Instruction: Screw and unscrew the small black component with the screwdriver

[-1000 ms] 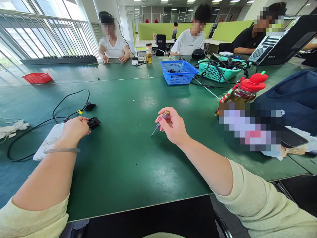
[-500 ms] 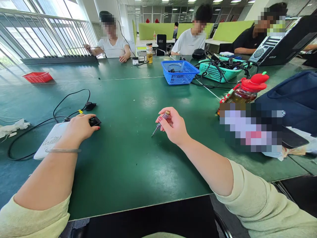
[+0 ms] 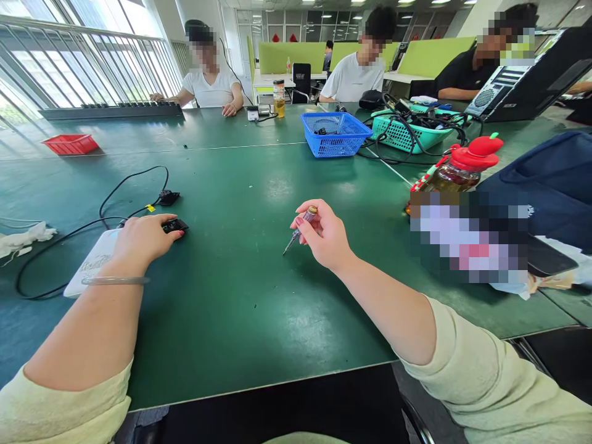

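Observation:
My left hand (image 3: 141, 237) is closed on a small black connector (image 3: 176, 226) lying at the table's left side. Its thumb rests along the near edge, and the palm hides part of the piece. Under that wrist is a white, flat box-like object (image 3: 95, 259), partly covered by the forearm. A black cable (image 3: 34, 290) loops round it, with a black plug (image 3: 168, 197) just beyond the hand. Near the middle of the table, my right hand (image 3: 324, 234) grips a screwdriver (image 3: 311, 214), its thin shaft pointing down and left towards the tabletop.
Blue (image 3: 337, 139) and green (image 3: 411, 132) baskets with cables stand towards the back. A red tray (image 3: 71, 144) lies far left. At right are a red-lidded bottle (image 3: 462, 166), a phone (image 3: 550, 258) and a dark bag (image 3: 541, 179). Several people sit across the table.
My left hand has shifted slightly left and its fingers have moved over the connector. My right hand and the screwdriver stay put. A person opposite has lowered a hand.

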The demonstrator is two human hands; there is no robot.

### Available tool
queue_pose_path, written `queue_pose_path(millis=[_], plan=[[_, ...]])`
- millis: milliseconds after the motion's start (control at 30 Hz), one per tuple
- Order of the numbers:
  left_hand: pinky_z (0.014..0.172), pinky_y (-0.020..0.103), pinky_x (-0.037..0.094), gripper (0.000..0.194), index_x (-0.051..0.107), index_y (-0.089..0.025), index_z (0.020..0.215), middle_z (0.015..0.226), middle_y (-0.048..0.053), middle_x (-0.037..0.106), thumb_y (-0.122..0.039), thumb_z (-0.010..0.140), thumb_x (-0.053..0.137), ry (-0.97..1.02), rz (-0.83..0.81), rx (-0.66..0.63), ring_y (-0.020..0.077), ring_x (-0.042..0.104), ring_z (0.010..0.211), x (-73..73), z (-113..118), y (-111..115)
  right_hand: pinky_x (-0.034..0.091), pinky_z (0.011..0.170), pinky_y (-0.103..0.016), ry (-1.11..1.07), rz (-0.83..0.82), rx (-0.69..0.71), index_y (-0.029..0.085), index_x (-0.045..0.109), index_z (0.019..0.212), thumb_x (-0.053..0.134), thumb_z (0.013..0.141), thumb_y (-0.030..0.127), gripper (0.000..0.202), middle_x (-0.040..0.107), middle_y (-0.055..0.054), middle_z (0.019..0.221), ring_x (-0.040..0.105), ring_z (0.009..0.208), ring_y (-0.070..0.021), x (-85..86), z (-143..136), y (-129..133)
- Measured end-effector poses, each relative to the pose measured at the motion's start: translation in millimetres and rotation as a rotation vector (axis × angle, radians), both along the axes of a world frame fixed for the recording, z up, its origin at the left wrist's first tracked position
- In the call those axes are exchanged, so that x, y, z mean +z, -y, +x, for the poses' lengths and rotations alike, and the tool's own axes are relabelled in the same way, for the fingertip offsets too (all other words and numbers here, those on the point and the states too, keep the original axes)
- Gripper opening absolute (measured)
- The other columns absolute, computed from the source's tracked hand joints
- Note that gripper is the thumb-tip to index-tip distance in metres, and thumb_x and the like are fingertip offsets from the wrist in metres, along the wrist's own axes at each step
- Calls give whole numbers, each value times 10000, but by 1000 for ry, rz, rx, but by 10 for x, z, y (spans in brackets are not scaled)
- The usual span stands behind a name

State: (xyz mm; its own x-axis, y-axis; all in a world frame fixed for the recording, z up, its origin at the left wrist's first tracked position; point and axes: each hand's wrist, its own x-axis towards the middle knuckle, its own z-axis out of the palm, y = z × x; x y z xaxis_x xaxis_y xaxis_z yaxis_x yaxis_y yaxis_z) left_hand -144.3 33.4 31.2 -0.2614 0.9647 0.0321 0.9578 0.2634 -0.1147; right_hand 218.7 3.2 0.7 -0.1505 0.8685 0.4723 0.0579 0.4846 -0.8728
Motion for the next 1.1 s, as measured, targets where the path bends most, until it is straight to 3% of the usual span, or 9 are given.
queue_pose_path(millis=[200, 400, 567, 733, 800, 867, 1000, 1100], plan=[[904, 493, 500, 669, 586, -246, 1427, 1244, 165, 699, -611, 872, 505, 72, 25, 53, 403, 565, 1176, 89, 54, 60, 510, 617, -288, 3, -3, -5, 238, 534, 1004, 603, 919, 422, 214, 656, 11, 796, 626, 664, -114, -4, 3, -1], [875, 477, 510, 645, 634, -262, 1372, 1215, 143, 716, -613, 837, 550, 59, -6, 77, 394, 587, 1129, 84, 60, 69, 509, 611, -284, 8, 0, -6, 239, 533, 1004, 610, 916, 445, 237, 660, 10, 798, 627, 660, -114, -3, -2, -1], [895, 481, 496, 740, 588, -210, 1427, 1288, 195, 672, -667, 850, 512, 70, -40, 88, 435, 540, 1224, 108, 81, 77, 510, 604, -284, 13, 1, -1, 236, 537, 1008, 598, 920, 446, 235, 665, 8, 792, 627, 654, -118, -1, -1, 1], [916, 467, 489, 563, 685, -212, 1307, 1215, 175, 704, -549, 891, 511, 45, -4, 45, 402, 549, 1203, 114, 114, 81, 509, 607, -282, 11, 8, 0, 235, 538, 1016, 603, 920, 444, 239, 665, 3, 805, 623, 657, -115, -3, -3, 2], [923, 461, 489, 522, 710, -204, 1267, 1169, 160, 726, -523, 901, 520, 11, 61, -40, 388, 563, 1184, 89, 216, 88, 508, 605, -281, 10, 13, -9, 236, 538, 1014, 603, 920, 437, 232, 660, 6, 802, 614, 644, -110, -8, -6, 1], [956, 449, 478, 478, 729, -216, 1228, 1135, 127, 745, -518, 920, 521, 8, 153, -210, 359, 583, 1161, 56, 420, 120, 504, 599, -279, 13, 25, -19, 236, 538, 1012, 599, 920, 435, 228, 655, 10, 792, 603, 624, -107, -14, -11, 0], [953, 418, 479, 406, 700, -252, 1266, 1086, 95, 759, -453, 931, 590, 100, 231, -618, 311, 633, 1080, -14, 1041, 270, 493, 583, -279, 14, 70, -83, 241, 535, 1022, 578, 932, 450, 232, 658, 8, 783, 581, 599, -107, -18, -19, 10], [858, 411, 495, 433, 636, -275, 1334, 940, 90, 759, -432, 931, 636, 134, 239, -793, 302, 668, 966, -80, 1462, 384, 482, 580, -282, 8, 133, -206, 249, 534, 1038, 559, 948, 450, 222, 628, 19, 749, 564, 590, -114, -1, -12, 26]])
